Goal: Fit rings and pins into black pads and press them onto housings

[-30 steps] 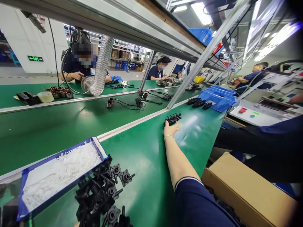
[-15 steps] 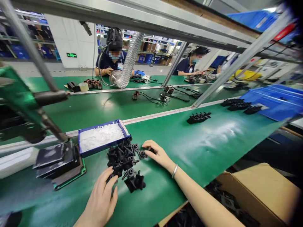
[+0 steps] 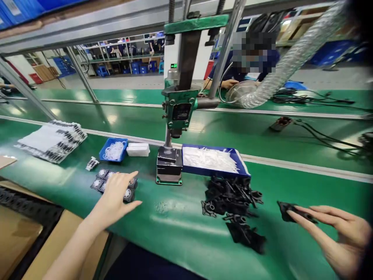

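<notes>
At the right edge, my right hand (image 3: 335,229) pinches a black plastic part (image 3: 287,212) with a flat square end, held apart from the pile. My left hand (image 3: 116,198) reaches over a group of black square parts with white rings (image 3: 100,179). Its thumb and fingers are spread, and it covers some of those parts; whether it touches them I cannot tell. Between my hands, a heap of loose black plastic parts (image 3: 230,196) lies on the green table, with a few more black pieces (image 3: 247,235) nearer to me.
A green bench press (image 3: 180,109) stands at the centre, beside a blue-rimmed tray of white strips (image 3: 210,159). Farther left are a blue bin of white rings (image 3: 113,149), a white block (image 3: 138,149) and stacked white parts (image 3: 52,140). A co-worker (image 3: 253,58) sits across the table.
The view has swung left. My right hand has moved away from the heap with a black part in its fingers. My left hand has left the heap for the ringed parts on the left.
</notes>
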Tool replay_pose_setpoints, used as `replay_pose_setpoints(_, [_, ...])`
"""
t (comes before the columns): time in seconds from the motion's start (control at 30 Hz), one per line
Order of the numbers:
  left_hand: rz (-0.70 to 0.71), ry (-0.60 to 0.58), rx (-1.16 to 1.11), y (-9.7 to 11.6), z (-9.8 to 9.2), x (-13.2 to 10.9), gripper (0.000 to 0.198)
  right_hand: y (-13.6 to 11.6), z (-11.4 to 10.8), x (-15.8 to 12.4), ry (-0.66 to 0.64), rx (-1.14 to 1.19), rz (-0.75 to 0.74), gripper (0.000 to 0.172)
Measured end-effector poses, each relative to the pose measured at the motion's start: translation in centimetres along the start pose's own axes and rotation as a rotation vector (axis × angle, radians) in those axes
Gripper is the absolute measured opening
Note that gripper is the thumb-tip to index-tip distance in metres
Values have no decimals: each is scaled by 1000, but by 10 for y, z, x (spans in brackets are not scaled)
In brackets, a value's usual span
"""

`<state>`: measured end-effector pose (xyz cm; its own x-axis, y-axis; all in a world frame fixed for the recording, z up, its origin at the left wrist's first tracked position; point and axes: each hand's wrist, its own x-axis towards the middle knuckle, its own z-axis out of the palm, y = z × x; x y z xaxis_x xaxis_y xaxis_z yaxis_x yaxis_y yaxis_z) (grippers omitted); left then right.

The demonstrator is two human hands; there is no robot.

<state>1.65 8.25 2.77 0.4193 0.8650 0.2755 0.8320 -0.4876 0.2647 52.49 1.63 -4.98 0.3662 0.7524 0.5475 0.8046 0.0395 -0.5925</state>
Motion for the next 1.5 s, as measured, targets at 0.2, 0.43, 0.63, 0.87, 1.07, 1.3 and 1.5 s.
replay_pose_setpoints(0.2, [35, -124, 154, -32, 9, -27, 60, -128, 62, -38, -640, 309, -434, 21])
replay_pose_setpoints(0.43, [117, -39, 194, -42, 18, -24, 41, -153, 113, -77, -856, 432, -241, 22])
replay_pose_setpoints(0.63, [228, -73, 36, -37, 34, -28, 45, -158, 115, -81, -798, 457, -81, 17])
replay_pose_setpoints(0.87, [59, -211, -564, 33, 77, -24, 57, -157, 121, -79, -692, 471, -61, 12])
replay_pose_setpoints(1.07, [-111, -235, -962, 54, 110, -30, 67, -176, 98, -63, -579, 536, -24, 14])
replay_pose_setpoints(1.3, [-108, -212, -982, 56, 109, -33, 58, -207, 100, -67, -684, 645, -252, 19])
replay_pose_setpoints(1.5, [-92, -187, -941, 56, 110, -31, 55, -204, 107, -72, -703, 593, -304, 18])
